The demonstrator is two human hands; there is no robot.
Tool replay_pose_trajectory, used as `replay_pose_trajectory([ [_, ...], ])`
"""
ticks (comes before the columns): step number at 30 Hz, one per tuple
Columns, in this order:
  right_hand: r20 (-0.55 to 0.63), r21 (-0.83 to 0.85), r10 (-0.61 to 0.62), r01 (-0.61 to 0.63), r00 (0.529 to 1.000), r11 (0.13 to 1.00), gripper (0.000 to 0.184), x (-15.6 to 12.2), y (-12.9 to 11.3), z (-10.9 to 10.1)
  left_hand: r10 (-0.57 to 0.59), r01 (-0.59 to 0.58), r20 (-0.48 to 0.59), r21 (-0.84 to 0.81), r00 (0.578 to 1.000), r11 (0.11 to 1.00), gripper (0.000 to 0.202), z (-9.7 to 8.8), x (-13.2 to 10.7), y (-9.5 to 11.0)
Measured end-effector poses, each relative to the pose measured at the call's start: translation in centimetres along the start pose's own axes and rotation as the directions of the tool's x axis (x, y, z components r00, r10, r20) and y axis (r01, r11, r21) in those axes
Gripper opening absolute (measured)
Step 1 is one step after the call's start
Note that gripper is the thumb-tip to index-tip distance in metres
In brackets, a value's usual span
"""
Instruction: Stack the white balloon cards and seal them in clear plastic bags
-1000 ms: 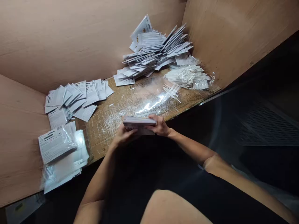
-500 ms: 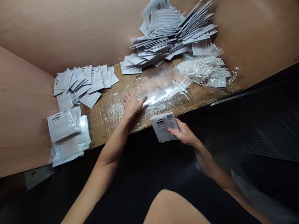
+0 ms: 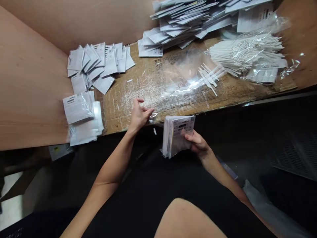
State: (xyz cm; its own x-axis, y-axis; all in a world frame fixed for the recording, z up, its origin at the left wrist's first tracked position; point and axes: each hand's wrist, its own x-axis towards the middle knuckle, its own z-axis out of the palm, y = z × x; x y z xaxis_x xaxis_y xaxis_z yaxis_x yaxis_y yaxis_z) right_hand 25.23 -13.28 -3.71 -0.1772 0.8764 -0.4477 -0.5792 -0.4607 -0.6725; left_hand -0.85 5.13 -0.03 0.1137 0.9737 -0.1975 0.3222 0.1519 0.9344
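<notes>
Here we go: the right hand has its grip closed on a thick stack of white printed cards, fingers curled against the face, held just off the front edge of the cardboard-topped desk. The left hand is open, fingers spread, right at that edge, near a clear plastic sheet. Around the stack: fanned cards at 10 o'clock, bagged packs at 9, a big heap of cards at 12, bundled white sticks at 2!
</notes>
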Motion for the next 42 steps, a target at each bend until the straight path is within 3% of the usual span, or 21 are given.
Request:
replay_pose_trajectory([
  [3,0.057,0.031,0.053,-0.055,0.997,0.998,0.059,1.2,0.7,1.7,-0.048,0.052,0.031,-0.105,0.998,0.993,0.069,0.1,-3.9,-0.7],
  [7,0.014,0.037,0.050,-0.051,0.999,0.998,0.057,1.7,1.4,2.3,-0.179,0.191,0.070,-0.264,0.981,0.945,0.071,-1.0,-8.1,-1.7],
  [12,0.002,-0.014,0.030,-0.030,1.000,0.999,0.057,1.7,0.8,2.2,-0.335,0.433,0.279,-0.487,0.900,0.758,0.087,-2.3,-11.6,-2.3],
  [14,0.005,-0.053,0.024,-0.023,1.000,0.998,0.061,1.9,0.1,2.5,-0.382,0.469,0.272,-0.523,0.883,0.712,0.087,-2.0,-12.3,-2.5],
  [17,-0.025,-0.133,-0.001,-0.003,1.000,0.991,0.069,2.1,-1.1,2.6,-0.429,0.430,0.146,-0.574,0.891,0.697,0.073,-0.8,-12.5,-3.2],
  [21,-0.128,-0.220,-0.100,0.070,0.987,0.973,0.078,1.2,-2.8,1.0,-0.461,0.368,0.017,-0.627,0.887,0.686,0.055,1.0,-11.8,-4.1],
  [24,-0.101,-0.281,-0.030,0.001,0.994,0.960,0.077,-0.2,-3.1,-0.2,-0.478,0.360,-0.002,-0.655,0.878,0.664,0.046,2.5,-11.1,-4.5],
  [27,0.103,-0.254,0.224,-0.192,0.969,0.948,0.075,-0.7,-2.3,0.1,-0.437,0.333,0.026,-0.687,0.899,0.646,0.039,4.4,-10.4,-4.3],
  [29,0.248,-0.241,0.369,-0.312,0.896,0.919,0.072,-0.1,-1.4,0.8,-0.410,0.342,0.064,-0.675,0.910,0.654,0.040,5.5,-10.2,-3.9],
  [32,0.354,-0.258,0.478,-0.407,0.804,0.876,0.062,1.4,-0.6,1.4,-0.373,0.379,0.150,-0.630,0.916,0.678,0.049,6.5,-10.1,-3.4],
  [36,0.366,-0.288,0.511,-0.427,0.778,0.857,0.057,2.6,-1.3,0.8,-0.328,0.411,0.248,-0.548,0.912,0.728,0.057,5.9,-10.2,-2.7],
  [42,0.247,-0.413,0.521,-0.398,0.817,0.819,0.057,2.6,-3.7,-0.1,-0.283,0.407,0.304,-0.516,0.910,0.754,0.068,4.8,-9.6,-1.5],
])
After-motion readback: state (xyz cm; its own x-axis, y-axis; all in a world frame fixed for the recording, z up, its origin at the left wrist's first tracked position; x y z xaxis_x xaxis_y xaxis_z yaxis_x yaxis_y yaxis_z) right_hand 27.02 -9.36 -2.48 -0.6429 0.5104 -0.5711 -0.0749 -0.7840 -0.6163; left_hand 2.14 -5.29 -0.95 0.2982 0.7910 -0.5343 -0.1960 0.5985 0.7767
